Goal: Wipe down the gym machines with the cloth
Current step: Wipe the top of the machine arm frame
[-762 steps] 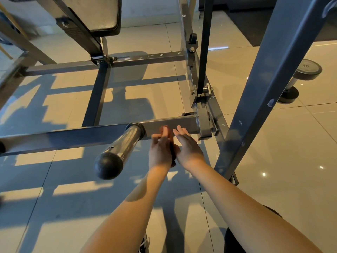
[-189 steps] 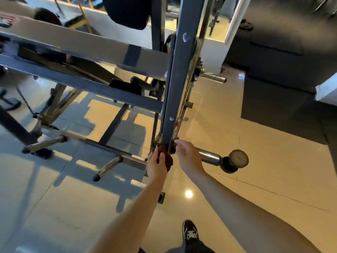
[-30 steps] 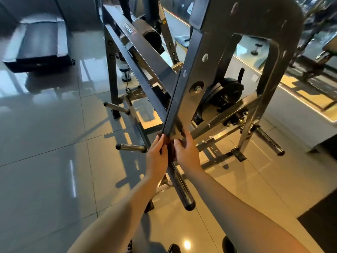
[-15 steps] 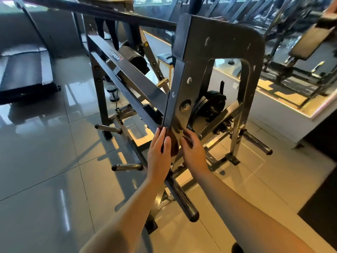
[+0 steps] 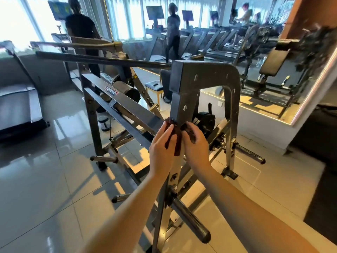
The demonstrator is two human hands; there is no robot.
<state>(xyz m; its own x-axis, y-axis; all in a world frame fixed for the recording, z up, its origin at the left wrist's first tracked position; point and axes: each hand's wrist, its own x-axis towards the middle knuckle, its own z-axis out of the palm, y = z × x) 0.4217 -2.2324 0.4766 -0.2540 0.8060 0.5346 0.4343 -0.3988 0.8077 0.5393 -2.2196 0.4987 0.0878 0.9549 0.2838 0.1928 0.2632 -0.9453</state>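
The glossy tiled floor (image 5: 45, 179) spreads around you, with a row of treadmills (image 5: 209, 39) along the far windows. In front of you stands a grey steel plate-loaded gym machine (image 5: 204, 73). Its sloped rail on the left carries a label reading "TORQUE" (image 5: 111, 90), and a black weight plate (image 5: 204, 119) sits just behind its upright post (image 5: 182, 106). A chrome weight peg (image 5: 189, 218) juts toward you low down. Your left hand (image 5: 162, 150) presses the dark red cloth (image 5: 177, 143) against the post's left side with nearly straight fingers. Your right hand (image 5: 196, 145) curls round the cloth and post from the right.
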